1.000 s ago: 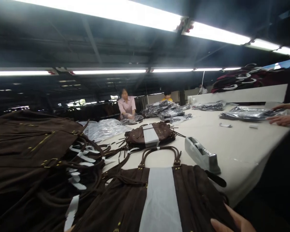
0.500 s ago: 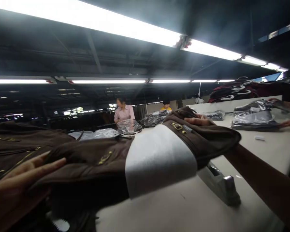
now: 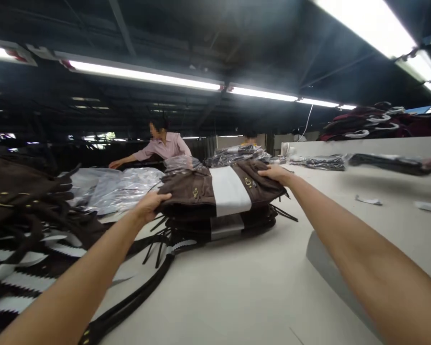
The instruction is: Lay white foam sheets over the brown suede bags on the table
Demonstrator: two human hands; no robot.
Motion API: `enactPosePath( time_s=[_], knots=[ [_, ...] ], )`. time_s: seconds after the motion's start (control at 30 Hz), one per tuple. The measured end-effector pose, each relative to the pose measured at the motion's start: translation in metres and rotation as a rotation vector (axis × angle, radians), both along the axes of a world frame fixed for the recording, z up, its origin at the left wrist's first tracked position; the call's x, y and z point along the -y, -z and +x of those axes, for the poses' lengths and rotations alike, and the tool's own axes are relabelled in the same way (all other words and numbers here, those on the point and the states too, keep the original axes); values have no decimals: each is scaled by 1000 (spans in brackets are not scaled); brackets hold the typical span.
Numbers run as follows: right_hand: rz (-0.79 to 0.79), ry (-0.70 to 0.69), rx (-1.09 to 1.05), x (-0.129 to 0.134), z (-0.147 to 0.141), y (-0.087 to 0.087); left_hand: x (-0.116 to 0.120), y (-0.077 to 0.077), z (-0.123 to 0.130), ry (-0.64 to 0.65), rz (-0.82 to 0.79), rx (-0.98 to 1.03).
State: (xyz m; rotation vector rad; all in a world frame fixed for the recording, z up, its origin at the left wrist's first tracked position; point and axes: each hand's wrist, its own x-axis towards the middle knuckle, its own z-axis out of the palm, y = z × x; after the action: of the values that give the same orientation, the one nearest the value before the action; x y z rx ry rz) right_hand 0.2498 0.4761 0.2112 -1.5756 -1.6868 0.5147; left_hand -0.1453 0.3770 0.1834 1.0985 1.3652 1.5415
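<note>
The white table (image 3: 215, 287) fills the lower middle and right of the frame. At the left edge lies a pile of dark brown bags (image 3: 17, 179). Beside it, at centre left, is a heap of clear plastic (image 3: 125, 189). In the middle of the frame is the brown bag (image 3: 196, 184), with 1 pale band (image 3: 230, 191) across it, directly above a dark stack (image 3: 190, 226). The left hand (image 3: 151, 203) and the right hand (image 3: 276, 174) hold its 2 ends; the fingers are closed upon the cloth, but their undersides are hidden. At right lie 2 white scraps (image 3: 427, 207)
</note>
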Motion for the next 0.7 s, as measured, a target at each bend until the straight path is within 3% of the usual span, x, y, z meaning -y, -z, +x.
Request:
enactPosePath(
  time_s=[0.1, 0.2, 0.33, 0.5, 0.6, 0.7],
  knots=[
    [-156, 80, 157, -19, -1, 56, -27, 50, 3, -64, -257, -72],
    [-185, 147, 312, -26, 0, 82, -33, 72, 1, -126, -313, -166],
    [-57, 241, 488, -15, -5, 87, -31, 77, -2, -188, -316, -322],
    [41, 240, 639, 31, -29, 79, -18, 67, 13, -302, -301, -616],
    [44, 153, 668, 75, -35, 76, 21, 58, 26, -327, -283, -825],
    [150, 47, 721, 105, -20, 103, 80, 57, 26, -303, -243, -1058]
  ],
)
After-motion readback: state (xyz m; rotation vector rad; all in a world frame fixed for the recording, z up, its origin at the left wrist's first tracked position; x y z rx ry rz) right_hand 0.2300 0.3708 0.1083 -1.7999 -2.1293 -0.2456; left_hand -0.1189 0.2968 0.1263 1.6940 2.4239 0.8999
